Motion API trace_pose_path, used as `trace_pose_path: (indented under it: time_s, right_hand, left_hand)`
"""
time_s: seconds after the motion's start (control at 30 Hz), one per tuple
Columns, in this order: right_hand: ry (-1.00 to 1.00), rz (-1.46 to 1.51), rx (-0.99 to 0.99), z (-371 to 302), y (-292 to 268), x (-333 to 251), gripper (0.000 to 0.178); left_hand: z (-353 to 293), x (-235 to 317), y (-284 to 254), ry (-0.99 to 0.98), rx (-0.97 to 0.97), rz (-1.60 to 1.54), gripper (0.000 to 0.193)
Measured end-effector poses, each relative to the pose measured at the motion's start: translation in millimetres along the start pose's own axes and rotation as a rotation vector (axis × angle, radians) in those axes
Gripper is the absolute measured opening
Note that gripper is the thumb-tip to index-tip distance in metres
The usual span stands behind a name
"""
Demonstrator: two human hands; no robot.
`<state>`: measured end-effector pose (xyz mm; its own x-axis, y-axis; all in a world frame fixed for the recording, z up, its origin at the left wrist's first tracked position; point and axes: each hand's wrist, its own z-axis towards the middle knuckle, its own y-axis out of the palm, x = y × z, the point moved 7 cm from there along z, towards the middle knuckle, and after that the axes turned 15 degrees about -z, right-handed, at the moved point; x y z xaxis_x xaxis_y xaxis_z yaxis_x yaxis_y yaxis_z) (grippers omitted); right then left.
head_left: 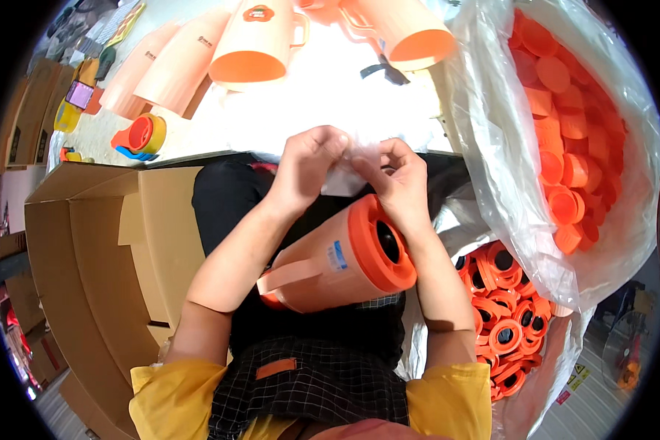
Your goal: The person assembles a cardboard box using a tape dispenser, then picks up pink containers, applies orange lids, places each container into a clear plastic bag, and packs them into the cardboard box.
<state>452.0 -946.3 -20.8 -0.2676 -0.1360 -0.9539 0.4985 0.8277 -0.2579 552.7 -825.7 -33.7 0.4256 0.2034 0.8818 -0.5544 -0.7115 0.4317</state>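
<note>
My left hand (309, 165) and my right hand (403, 180) meet at the table's near edge, both closed with pinched fingers on a thin clear plastic bag (342, 183). Glare washes out part of the bag. Across my lap lies a peach-coloured jug (312, 271), tilted on its side, with its handle toward the lower left. An orange lid (364, 246) with a black centre is fitted on its top, close beside my right wrist. A small blue sticker (336, 256) is on the jug's side.
Several peach jugs (249, 48) stand on the bright table, with rolls of tape (150, 134) at left. An open cardboard box (95, 257) is at my left. On my right, plastic sacks hold orange caps (565, 169) and orange lids with black centres (506, 336).
</note>
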Motion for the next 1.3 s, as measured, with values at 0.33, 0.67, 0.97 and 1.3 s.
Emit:
trace_pose_path:
  time_s: [0.33, 0.67, 0.97, 1.3]
  right_hand:
    - [-0.063, 0.181, 0.105, -15, -23, 12, 0.014]
    - [-0.093, 0.404, 0.311, -9, -56, 53, 0.009]
    - [0.071, 0.384, 0.417, -6, -111, 109, 0.018]
    - [-0.233, -0.146, 0.815, -135, -56, 91, 0.027]
  left_hand:
    - [-18, 10, 10, 0.166, 0.212, -0.005, 0.011]
    - [-14, 17, 5, 0.187, 0.127, 0.003, 0.021]
    - [-48, 37, 14, -0.041, -0.427, -0.615, 0.026]
    - [-55, 2, -4, 0.314, -0.338, 0.197, 0.024]
